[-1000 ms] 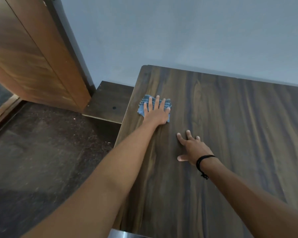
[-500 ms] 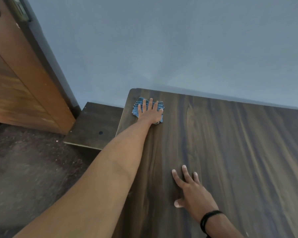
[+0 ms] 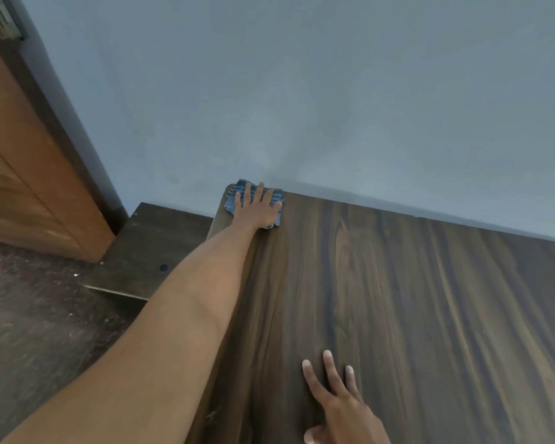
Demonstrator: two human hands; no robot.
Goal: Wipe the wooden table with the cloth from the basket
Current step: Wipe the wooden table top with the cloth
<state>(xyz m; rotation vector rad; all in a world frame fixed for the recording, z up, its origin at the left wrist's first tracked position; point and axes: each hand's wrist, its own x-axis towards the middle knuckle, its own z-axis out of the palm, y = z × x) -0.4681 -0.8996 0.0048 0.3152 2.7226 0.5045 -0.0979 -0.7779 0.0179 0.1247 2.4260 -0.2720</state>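
Looking down from the head camera, I see my left hand [image 3: 257,209] stretched out to the far left corner of the desk [image 3: 430,299]; its fingers [image 3: 259,192] lie straight and spread, flat on the blue cloth [image 3: 230,203], pressing it to the wood rather than curling round it; the cloth is a small crumpled pad right in that corner, its far edge touching the wall [image 3: 302,91] or just short of it, I cannot tell which; blue shows past my fingertips and on both sides of the palm; my left forearm runs diagonally from the lower left of the picture up to that corner, crossing the desk's left edge. My right hand [image 3: 343,408] rests on the desk close to me, well apart from the cloth; its fingers [image 3: 330,368] are straight and slightly spread, palm down on bare wood, grasping nothing; the wrist is cut off by the bottom of the picture. The desk top is dark brown with streaky grain; its far edge meets the pale blue-grey wall. Beside the desk on the left, lower down, sits a dark flat board [image 3: 148,248] with a small round hole in it; past it stands a brown wooden door [image 3: 23,174] with a dark frame; the floor [image 3: 29,331] below is dark and speckled.
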